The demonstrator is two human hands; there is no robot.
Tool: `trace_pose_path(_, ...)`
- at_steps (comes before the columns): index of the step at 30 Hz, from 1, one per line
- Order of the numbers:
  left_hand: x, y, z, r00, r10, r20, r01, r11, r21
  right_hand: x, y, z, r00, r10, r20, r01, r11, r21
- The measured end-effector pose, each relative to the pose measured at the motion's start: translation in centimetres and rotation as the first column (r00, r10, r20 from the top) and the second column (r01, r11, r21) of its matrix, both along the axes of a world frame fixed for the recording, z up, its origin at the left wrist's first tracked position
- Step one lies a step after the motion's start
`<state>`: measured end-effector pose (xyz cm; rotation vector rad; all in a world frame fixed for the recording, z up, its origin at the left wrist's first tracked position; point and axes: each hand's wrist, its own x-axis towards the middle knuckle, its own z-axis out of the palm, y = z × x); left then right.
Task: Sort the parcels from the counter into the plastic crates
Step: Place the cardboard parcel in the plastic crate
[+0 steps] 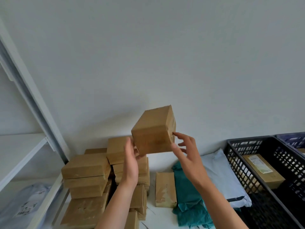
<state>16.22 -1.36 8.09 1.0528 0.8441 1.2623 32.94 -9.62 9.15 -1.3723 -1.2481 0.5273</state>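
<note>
**Cube parcel held up between 2 hands above the counter**

The cube parcel [153, 131] is in the air, tilted, in front of the pale wall [165, 55] and above the white counter [151, 217]. It is brown cardboard wound in glossy brown tape, with wrinkles along its right face. The left hand [131, 164] holds its lower left corner, fingers reaching up the left side and the thumb tucked under the corner. The right hand [186, 154] is spread wide, only the index fingertip and thumb touching the parcel's right edge; the other fingers stand loose and apart.

Directly behind and below the left hand rises a stack of parcels [85, 169], flat brown taped blocks piled unevenly in several layers at the counter's left end. The left forearm crosses in front of part of it. Just right of the stack lies 1 flat parcel [165, 190] on its own, its tape creased. Beside it sits a crumpled teal bag [186, 195], and touching that a smooth pale blue mailer [221, 176], partly hidden by the right forearm.

Further right stands a black crate [250, 139] of perforated plastic, holding 1 labelled box [262, 169]. Behind it shows the corner of a blue crate [292, 139]. On the far left is a white shelf unit [24, 146] with a plastic-wrapped packet [28, 202] on a lower level
</note>
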Motion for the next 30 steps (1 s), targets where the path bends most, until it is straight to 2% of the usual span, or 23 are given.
trace_pose_path(2,-0.4,-0.1,0.8,0.997,0.075,-0.014,-0.073,0.994,0.078,0.4,-0.4,0.9,0.999,0.038,-0.036,-0.036,0.998,0.054)
trace_pose_path(4,-0.6,-0.3,1.6,0.995,0.082,-0.055,-0.071,0.982,0.173,0.6,-0.6,2.0,0.994,0.086,-0.066,-0.08,0.993,0.089)
trace_pose_path(7,-0.9,-0.7,3.3,0.997,-0.032,-0.074,0.052,0.956,0.287,0.9,-0.1,3.2,0.977,0.173,-0.126,-0.157,0.98,0.126)
trace_pose_path(10,-1.0,-1.1,4.5,0.987,-0.138,-0.077,0.156,0.93,0.334,0.9,0.6,3.5,0.943,0.241,-0.229,-0.208,0.965,0.16)
trace_pose_path(16,-1.2,-0.9,4.2,0.971,-0.207,-0.122,0.237,0.906,0.351,1.1,0.9,3.1,0.93,0.225,-0.291,-0.182,0.969,0.165)
trace_pose_path(19,-2.6,0.3,5.2,0.935,-0.189,-0.301,0.298,0.878,0.374,2.2,0.8,2.8,0.963,0.134,-0.236,-0.097,0.982,0.162)
trace_pose_path(21,-3.8,1.9,6.5,0.821,-0.203,-0.533,0.435,0.828,0.354,3.4,0.5,3.1,0.996,-0.008,-0.091,0.022,0.988,0.155)
trace_pose_path(22,-4.2,2.5,7.4,0.708,-0.21,-0.674,0.538,0.778,0.323,4.1,0.2,3.5,0.999,-0.039,0.031,0.034,0.99,0.139)
trace_pose_path(24,-4.1,3.1,9.0,0.397,-0.146,-0.906,0.726,0.655,0.213,5.1,-0.3,4.3,0.949,0.059,0.311,-0.068,0.998,0.017)
trace_pose_path(25,-3.8,3.1,9.7,0.251,-0.075,-0.965,0.786,0.598,0.157,5.3,-0.4,4.6,0.889,0.168,0.426,-0.137,0.985,-0.103)
trace_pose_path(26,-3.3,2.9,10.1,0.143,-0.011,-0.99,0.827,0.551,0.113,5.4,-0.3,4.8,0.816,0.291,0.499,-0.194,0.952,-0.238)
trace_pose_path(28,-2.4,2.4,10.8,0.042,0.034,-0.999,0.871,0.488,0.054,5.2,0.1,4.8,0.705,0.489,0.514,-0.265,0.854,-0.448)
trace_pose_path(30,-2.1,2.4,11.3,0.022,-0.018,-1.0,0.881,0.473,0.011,5.1,0.6,4.1,0.704,0.541,0.461,-0.295,0.812,-0.503)
